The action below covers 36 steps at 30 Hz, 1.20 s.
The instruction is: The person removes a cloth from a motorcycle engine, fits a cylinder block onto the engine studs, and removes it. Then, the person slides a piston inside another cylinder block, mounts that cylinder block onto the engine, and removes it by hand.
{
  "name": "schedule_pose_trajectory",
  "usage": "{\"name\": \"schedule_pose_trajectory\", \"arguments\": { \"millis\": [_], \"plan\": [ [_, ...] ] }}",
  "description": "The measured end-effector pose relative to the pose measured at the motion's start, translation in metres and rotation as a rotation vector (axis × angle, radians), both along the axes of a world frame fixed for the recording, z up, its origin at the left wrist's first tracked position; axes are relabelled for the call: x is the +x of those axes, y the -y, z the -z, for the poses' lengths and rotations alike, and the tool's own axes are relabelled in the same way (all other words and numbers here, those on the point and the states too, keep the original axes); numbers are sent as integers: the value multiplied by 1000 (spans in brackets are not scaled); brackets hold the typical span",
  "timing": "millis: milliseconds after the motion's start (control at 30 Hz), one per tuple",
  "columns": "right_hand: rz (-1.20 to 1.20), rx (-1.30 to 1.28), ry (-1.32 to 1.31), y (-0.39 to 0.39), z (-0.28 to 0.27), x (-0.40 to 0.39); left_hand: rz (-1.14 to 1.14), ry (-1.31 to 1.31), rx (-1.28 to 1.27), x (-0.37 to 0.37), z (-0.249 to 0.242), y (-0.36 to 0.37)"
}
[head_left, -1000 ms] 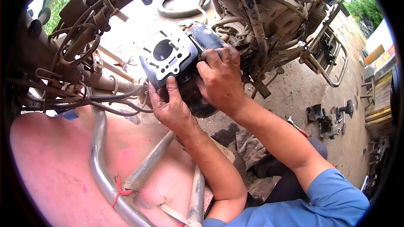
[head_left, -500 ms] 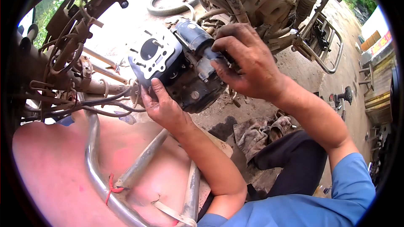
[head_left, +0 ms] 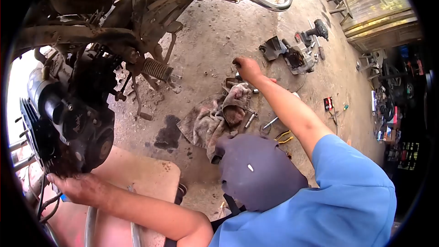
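Note:
At the lower left, my left hand (head_left: 80, 188) lies against the underside of the dark engine (head_left: 75, 128), with its thumb at the finned cylinder (head_left: 39, 132). The grip of its other fingers is mostly hidden. My right hand (head_left: 248, 69) reaches out over the ground, just above the dirty rag (head_left: 206, 119). Its fingers are curled together, and whatever they hold is too small or hidden to name. Sockets (head_left: 249, 120) lie beside the rag, and pliers with yellow handles (head_left: 284, 137) rest closer to my knee.
Beyond my right hand lie a black cover (head_left: 273, 48), a metal engine part (head_left: 299, 58) and a cordless power tool (head_left: 318, 29). The motorcycle frame (head_left: 155, 13) and its footpeg (head_left: 157, 69) hang at the upper left. A wooden bench (head_left: 384, 13) stands at the upper right.
The view has swung right and down. My right hand has left the engine and moved out over the ground by the rag. My left hand remains at the engine.

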State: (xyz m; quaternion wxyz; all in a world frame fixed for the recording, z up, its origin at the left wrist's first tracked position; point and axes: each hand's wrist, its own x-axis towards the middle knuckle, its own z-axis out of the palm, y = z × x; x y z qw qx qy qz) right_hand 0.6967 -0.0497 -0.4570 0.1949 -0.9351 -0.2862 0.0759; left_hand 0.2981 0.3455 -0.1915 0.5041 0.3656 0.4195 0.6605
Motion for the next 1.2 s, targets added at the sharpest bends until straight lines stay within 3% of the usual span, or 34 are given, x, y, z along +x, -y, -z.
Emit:
{"name": "schedule_pose_trajectory", "arguments": {
  "millis": [33,133,233,267,300,333,433,500,567,667,733,800,833,900,967,1000,1067,1133,1200],
  "plan": [
    [14,-134,-9,1,22,11,-25,-91,8,11,-9,13],
    [-38,-302,-7,1,79,26,-8,-359,132,-28,24,-16],
    [-81,-461,-1,1,105,31,-76,-545,210,-19,22,0],
    [-95,-471,-4,-3,108,31,-73,-75,30,-8,10,-6],
    [-115,-441,53,1,118,36,-77,-81,31,-10,12,-10],
    [-74,-443,-10,-9,93,28,-80,-91,34,-19,18,-16],
    [-27,-32,154,-6,98,29,-168,9,50,-2,9,-5],
    [2,76,-129,-16,72,25,-190,76,83,0,4,4],
    [-41,251,-378,-50,-14,-16,-299,79,140,7,-8,17],
    [-219,432,-584,-99,-148,-80,-380,-126,194,12,-26,50],
    [-411,530,-646,-128,-230,-115,-191,-115,229,23,-34,79],
    [-556,596,-673,-152,-302,-154,45,-277,398,34,-30,103],
    [-567,635,-833,-163,-336,-172,158,-322,449,38,-35,119],
    [-585,679,-982,-189,-377,-202,250,-291,457,40,-60,138],
    [-692,737,-723,-205,-399,-229,430,-45,309,35,-64,137],
    [-697,732,-720,-208,-406,-240,512,87,209,31,-67,135],
    [-827,881,-1148,-219,-411,-256,634,248,66,16,-76,130],
    [-764,843,-1139,-228,-404,-264,747,360,12,0,-86,126],
    [-715,854,-1364,-234,-394,-267,800,426,-1,-7,-87,120]
  ]
}}
